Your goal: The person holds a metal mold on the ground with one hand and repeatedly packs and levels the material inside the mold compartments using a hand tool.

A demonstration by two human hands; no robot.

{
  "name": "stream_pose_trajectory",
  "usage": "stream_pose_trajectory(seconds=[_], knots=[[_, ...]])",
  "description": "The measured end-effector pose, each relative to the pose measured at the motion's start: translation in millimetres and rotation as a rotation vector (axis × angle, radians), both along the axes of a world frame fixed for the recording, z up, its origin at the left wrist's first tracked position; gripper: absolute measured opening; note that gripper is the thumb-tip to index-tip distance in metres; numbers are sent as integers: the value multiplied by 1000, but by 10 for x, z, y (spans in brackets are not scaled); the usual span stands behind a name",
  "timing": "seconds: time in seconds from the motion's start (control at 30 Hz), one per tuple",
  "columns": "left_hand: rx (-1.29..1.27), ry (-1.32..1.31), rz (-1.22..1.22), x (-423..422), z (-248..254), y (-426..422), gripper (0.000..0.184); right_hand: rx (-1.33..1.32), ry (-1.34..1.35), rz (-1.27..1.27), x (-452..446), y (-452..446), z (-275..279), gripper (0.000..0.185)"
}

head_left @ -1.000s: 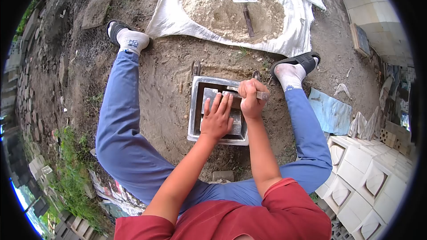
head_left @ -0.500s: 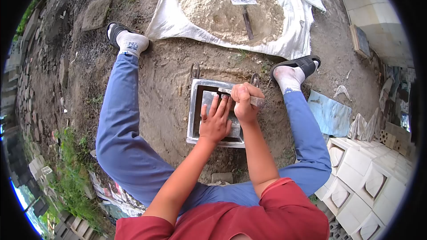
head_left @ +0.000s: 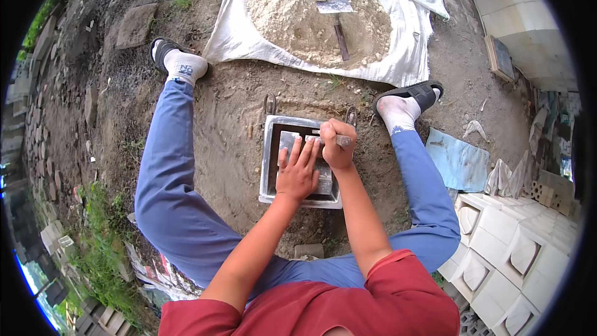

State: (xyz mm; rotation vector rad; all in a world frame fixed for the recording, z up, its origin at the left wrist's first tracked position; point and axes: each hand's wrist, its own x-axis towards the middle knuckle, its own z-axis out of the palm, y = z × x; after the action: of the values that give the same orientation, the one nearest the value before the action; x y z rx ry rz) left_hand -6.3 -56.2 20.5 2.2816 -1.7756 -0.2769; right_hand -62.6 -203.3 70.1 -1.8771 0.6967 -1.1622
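A square metal mould [head_left: 266, 171] rests on the dirt between my legs, with loop handles on its far side. Inside it sits a smaller grey metal plate or core [head_left: 287, 140] with dark gaps around it. My left hand [head_left: 297, 171] lies palm down on this inner part, fingers stretched and slightly spread. My right hand [head_left: 338, 146] is closed in a fist around a small hand tool [head_left: 342, 140] at the mould's right side. The tool's thin end points left over the inner part, close to my left fingertips; its exact kind is partly hidden by the fist.
Beyond the mould, a pale powdery heap [head_left: 286, 12] lies on a white sack sheet [head_left: 233, 37], with a trowel [head_left: 337, 25] resting on it. Patterned white blocks [head_left: 497, 242] are stacked at the right, near a blue sheet [head_left: 459, 160]. Weeds [head_left: 102, 249] grow at the left.
My right fist with the tool has shifted slightly left and nearer to me. My left hand stays flat on the inner part. A yellow object now shows at the top edge.
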Motion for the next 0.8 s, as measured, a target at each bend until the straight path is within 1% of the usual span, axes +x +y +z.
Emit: stream_pose_trajectory(seconds=[0.07,0.1,0.13,0.2,0.23,0.27,0.33,0.37,0.43,0.47,0.53,0.57,0.6,0.63,0.67,0.7,0.73,0.8], knots=[[0,-19,-8,1,11,-12,77,451,-169,22,-80,-98,-41,39],[-5,-4,-5,0,35,-18,77,550,-275,33,-87,-90,162,42],[-2,-2,0,-1,25,-24,77,554,-272,37,-114,-111,262,42],[-29,-13,-3,4,13,-26,77,422,-247,46,-219,-115,366,43],[-36,-11,-5,4,10,-24,78,426,-238,43,-246,-99,213,42],[-41,-12,-8,6,10,-27,78,357,-151,45,-272,-112,-131,42],[-22,-17,-9,-1,12,-25,79,130,-27,23,-176,-118,-160,43],[-30,-3,-5,-7,5,-32,79,123,-32,22,-161,-149,-168,43],[-23,-7,-13,-28,33,2,80,392,-95,-16,-129,-150,-13,41],[-20,-13,-6,-3,24,-35,80,387,-100,-12,-123,-171,85,41],[-27,-15,-3,2,13,-34,80,440,-226,-6,-229,-95,372,40],[-34,-16,-4,3,9,-34,79,410,-203,-6,-273,-74,461,40],[-46,-20,-6,4,8,-41,79,413,-202,-6,-301,-80,263,40],[-45,-19,-7,-5,6,-34,79,339,-109,-14,-341,-84,-94,40],[-31,-18,-9,-19,5,-20,78,262,-16,-27,-379,-84,-311,40],[-23,-21,-8,-10,16,-43,78,168,-77,-70,-282,-26,-306,40],[-32,-24,-4,8,20,-82,78,160,-81,-65,-241,-95,-274,40],[-24,-21,-11,7,36,-37,78,393,-179,-21,-216,-134,-182,40]])
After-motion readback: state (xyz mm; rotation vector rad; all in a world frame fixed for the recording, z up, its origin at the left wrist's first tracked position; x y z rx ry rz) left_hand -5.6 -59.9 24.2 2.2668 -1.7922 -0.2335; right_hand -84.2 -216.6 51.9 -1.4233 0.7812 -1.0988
